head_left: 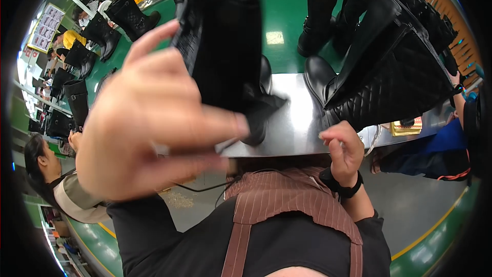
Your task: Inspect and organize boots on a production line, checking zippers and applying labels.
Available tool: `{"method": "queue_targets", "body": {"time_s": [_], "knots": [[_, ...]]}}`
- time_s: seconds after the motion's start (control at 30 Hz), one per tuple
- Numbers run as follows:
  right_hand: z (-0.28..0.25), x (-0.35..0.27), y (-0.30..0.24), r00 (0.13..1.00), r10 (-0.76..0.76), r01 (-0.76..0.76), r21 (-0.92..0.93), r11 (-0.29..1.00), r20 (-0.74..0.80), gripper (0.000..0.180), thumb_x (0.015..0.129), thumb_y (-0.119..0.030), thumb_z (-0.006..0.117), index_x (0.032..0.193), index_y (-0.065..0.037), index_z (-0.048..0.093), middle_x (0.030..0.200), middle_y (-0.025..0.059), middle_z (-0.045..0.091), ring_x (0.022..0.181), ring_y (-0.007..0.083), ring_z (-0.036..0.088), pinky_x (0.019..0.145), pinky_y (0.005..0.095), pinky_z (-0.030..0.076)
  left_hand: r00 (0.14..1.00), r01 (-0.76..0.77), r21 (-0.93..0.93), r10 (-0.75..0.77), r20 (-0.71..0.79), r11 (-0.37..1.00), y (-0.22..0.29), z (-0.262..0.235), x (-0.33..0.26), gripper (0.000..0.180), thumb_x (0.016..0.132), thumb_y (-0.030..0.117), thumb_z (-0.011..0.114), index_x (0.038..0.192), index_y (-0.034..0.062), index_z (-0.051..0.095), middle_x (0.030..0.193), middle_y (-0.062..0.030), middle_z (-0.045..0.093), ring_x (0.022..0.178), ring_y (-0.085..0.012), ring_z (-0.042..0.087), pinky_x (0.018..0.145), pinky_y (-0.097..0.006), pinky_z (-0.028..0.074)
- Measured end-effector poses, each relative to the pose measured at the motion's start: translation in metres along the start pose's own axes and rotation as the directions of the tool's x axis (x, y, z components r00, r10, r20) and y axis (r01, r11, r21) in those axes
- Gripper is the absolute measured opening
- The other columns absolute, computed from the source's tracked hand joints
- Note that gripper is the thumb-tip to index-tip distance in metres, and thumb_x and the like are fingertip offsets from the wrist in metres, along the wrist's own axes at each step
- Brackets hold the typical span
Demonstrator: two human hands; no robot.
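Left hand (146, 118) is nearest, blurred, left of centre; right hand (346, 149) half-curls right of centre; cannot tell whether either pinches. Black boot (225, 46), upper centre beyond left hand: shaft up, long axis near vertical; quilted boot (387, 79), above right hand, slants upper-right.

Left boot (225, 41): tall, black, upright on metal tabletop (291, 141), edges blurred, dark pointed flap jutting right near ankle, near-left side partly hidden. Right boot (382, 90): black, smooth glossy toe pointing far left, diamond-quilted shaft rising toward far right. Metal showing between 2 boots at foot level.
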State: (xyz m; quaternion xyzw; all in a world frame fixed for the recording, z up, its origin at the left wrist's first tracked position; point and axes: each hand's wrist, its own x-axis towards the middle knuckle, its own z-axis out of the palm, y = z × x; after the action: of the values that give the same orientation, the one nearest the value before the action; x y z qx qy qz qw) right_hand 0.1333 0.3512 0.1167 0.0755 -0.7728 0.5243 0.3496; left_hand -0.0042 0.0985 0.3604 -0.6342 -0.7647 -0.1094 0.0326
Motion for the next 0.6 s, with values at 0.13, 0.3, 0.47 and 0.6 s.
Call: {"method": "queue_targets", "body": {"time_s": [0.13,0.3,0.47,0.6], "knots": [[0.004,0.035,-0.015,0.99,0.086,-0.112,0.26,0.959,0.109,0.016,0.09,-0.006,0.063,0.103,-0.003,0.07,0.088,0.0087,0.07,0.072,0.0193,0.059,0.064,0.0302,0.043,0.986,-0.165,-0.063,0.166,0.014,0.984,0.028,0.021,-0.026,0.029,0.06,0.016,0.074,0.087,0.0253,0.079,0.058,0.0085,0.033,0.065,-0.0096,0.05,0.111,-0.073,0.022],[0.032,0.064,-0.041,0.846,-0.198,0.141,0.151,0.978,0.495,0.02,0.089,-0.013,0.067,0.108,-0.008,0.072,0.087,0.0052,0.07,0.069,0.0188,0.061,0.061,0.0314,0.038,0.998,-0.043,0.0,0.043,-0.048,0.999,0.053,0.022,-0.036,0.039,0.05,0.015,0.069,0.085,0.0245,0.079,0.061,0.0078,0.033,0.065,-0.0091,0.047,0.109,-0.078,0.022],[0.034,0.058,-0.046,0.91,0.005,0.063,-0.151,0.986,0.414,0.027,0.087,-0.014,0.071,0.113,-0.008,0.07,0.089,0.0088,0.07,0.073,0.0239,0.064,0.064,0.0349,0.045,0.996,-0.056,0.082,0.062,-0.067,0.995,0.057,0.036,-0.047,0.033,0.051,0.013,0.068,0.081,0.0247,0.079,0.063,0.0069,0.029,0.066,-0.0087,0.045,0.108,-0.079,0.023],[0.024,0.065,-0.04,0.979,0.132,-0.104,-0.18,0.978,0.156,0.046,0.073,-0.017,0.084,0.114,-0.003,0.067,0.101,0.0123,0.072,0.089,0.0261,0.07,0.075,0.0324,0.052,0.97,0.014,0.002,-0.013,-0.243,1.0,0.075,0.05,-0.061,0.035,0.048,0.015,0.067,0.08,0.0248,0.078,0.061,0.0073,0.03,0.066,-0.0068,0.046,0.104,-0.079,0.029]]}}
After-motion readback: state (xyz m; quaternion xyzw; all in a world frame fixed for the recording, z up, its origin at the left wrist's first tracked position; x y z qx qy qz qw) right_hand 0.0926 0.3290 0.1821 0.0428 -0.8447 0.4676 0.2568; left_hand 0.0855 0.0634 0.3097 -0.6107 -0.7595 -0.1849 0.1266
